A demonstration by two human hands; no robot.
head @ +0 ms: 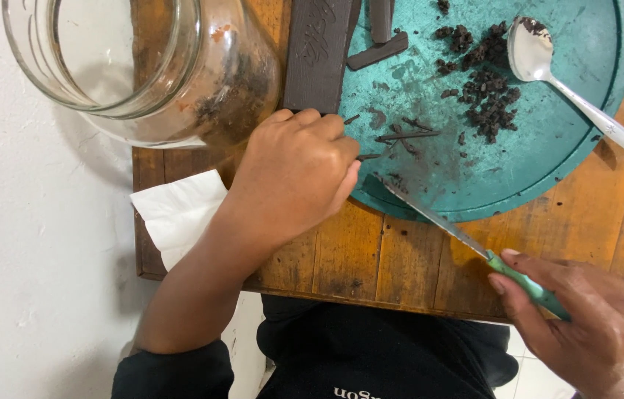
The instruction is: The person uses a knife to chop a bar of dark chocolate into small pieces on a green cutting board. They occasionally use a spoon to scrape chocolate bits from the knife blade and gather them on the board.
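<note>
Seen from above, a person works at a small wooden table (371, 258) set against a pale wall. Their left hand (293, 174) is curled into a loose fist at the near left edge of a round teal plate (585, 125), fingertips pressed down beside a dark chocolate bar (319, 52) that lies half on the plate; whether the fingers pinch anything cannot be told. The right hand (592, 325), at the lower right, is closed around the green handle of a knife (467, 240), whose thin blade slants up and left so its tip rests on the plate's near rim, just beside the left hand. On the plate lie thin chocolate slivers (404, 133) near the left hand, a heap of dark crumbled bits (485, 92) farther right, and a metal spoon (570, 85) with its bowl by the crumbs and its handle reaching over the right rim. A large clear glass jar (142, 66) lies on its side at the top left, and a white paper napkin (179, 214) hangs over the table's left edge.
</note>
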